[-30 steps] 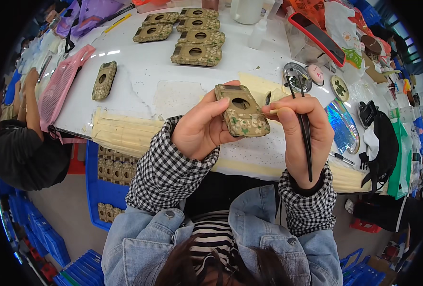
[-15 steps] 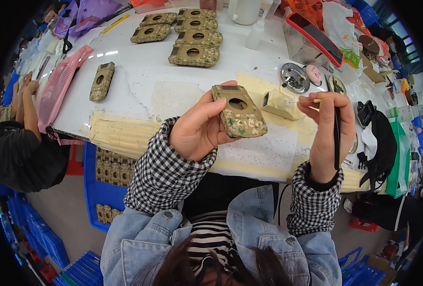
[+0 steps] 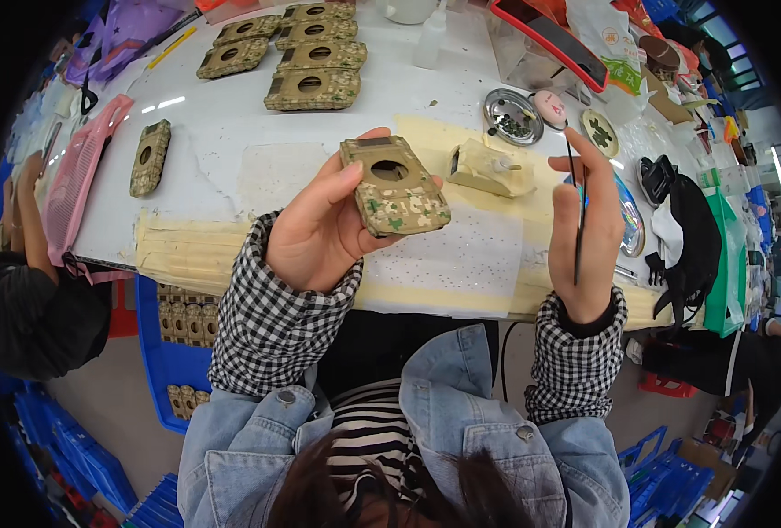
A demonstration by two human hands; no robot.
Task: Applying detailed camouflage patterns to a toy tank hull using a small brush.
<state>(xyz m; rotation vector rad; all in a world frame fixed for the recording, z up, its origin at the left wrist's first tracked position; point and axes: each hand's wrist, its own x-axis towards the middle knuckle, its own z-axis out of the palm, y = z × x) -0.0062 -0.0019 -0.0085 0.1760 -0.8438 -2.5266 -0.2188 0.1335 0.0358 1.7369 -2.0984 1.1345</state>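
My left hand (image 3: 313, 231) is closed around a camouflage-painted toy tank hull (image 3: 401, 201), tilted up, with its round opening facing me. My right hand (image 3: 595, 242) stands apart to the right, thumb and fingers stretched upward. A slim black tool that looks like tweezers (image 3: 582, 220) is held upright along its palm. Between the hands, farther back, lies a tape-wrapped block (image 3: 474, 174) with a small pale stick end (image 3: 507, 166) at its right side. Below it, a white sheet (image 3: 461, 264) dotted with tiny marks is taped to the table.
Several similar hulls (image 3: 311, 84) stand at the back left, one (image 3: 150, 158) alone nearer the pink basket (image 3: 87, 167). Round metal dish (image 3: 496, 106), oval dish (image 3: 611, 145) and red-cased phone (image 3: 553, 42) are at the right. A blue tray (image 3: 154, 370) of hulls sits below the table edge.
The thin stick has left my right hand's fingers and now shows at the taped block. My right hand has opened out, keeping the black tool. The whole view has shifted slightly.
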